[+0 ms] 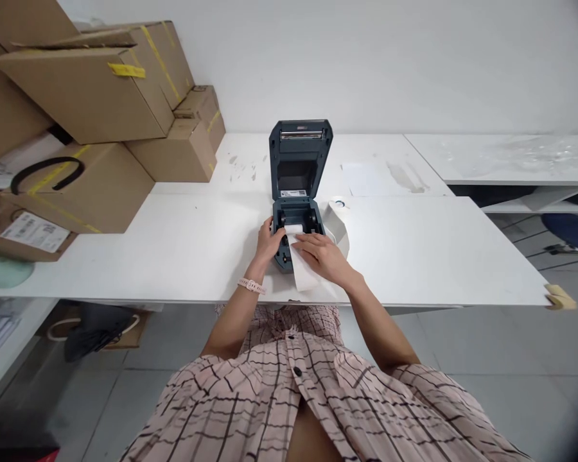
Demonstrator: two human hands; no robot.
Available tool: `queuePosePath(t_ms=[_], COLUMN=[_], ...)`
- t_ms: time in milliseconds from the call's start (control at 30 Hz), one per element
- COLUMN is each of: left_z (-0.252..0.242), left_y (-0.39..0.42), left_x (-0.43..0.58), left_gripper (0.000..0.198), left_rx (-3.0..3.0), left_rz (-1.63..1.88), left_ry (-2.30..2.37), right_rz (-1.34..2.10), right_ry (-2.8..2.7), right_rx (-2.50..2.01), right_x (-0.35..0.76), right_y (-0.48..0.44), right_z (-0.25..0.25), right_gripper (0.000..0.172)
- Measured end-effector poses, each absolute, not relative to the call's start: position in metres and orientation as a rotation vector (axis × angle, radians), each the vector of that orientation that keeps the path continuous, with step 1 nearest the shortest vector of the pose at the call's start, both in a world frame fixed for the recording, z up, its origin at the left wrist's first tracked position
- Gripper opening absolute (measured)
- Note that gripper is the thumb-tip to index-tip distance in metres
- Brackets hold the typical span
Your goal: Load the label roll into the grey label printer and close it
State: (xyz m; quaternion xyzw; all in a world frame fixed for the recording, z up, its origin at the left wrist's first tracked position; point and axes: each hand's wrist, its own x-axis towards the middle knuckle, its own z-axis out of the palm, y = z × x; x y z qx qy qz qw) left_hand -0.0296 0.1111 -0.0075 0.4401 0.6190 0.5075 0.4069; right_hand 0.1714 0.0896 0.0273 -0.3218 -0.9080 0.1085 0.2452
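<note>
A dark label printer [294,163] stands on the white table with its lid raised, leaning back. My left hand [268,241] grips the printer's left side wall, its fingers along the outside and its thumb over the inner edge near the paper. A strip of white label paper [304,273] comes out of the open bay and hangs forward over the front edge. My right hand [324,256] lies with fingers stretched across the strip's right side, pressing on it. The paper deeper in the bay is partly covered by my fingers.
Cardboard boxes [101,96] are stacked on the table's left. Behind my right hand lies a curl of pale backing paper [337,231] beside the printer. A white sheet [361,178] lies further back. The table's front edge [414,303] is close to my body.
</note>
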Motion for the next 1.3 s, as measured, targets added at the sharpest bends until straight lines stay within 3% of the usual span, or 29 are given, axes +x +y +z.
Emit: queuePosePath(t_ms=[967,1300], left_z=[-0.003,0.005], left_y=[0.109,0.100], left_x=[-0.027,-0.025], left_gripper=[0.068,0.068], left_rx=[0.961,0.928], left_rz=[1.274,1.242], left_ry=[1.423,1.442], right_rz=[0.227,0.473], right_ry=[-2.151,-2.169], right_rx=[-1.021,-0.974], right_x=[0.168,0.178], right_y=[0.052,0.053], right_z=[-0.001,0.014], right_gripper=[0.028,0.027])
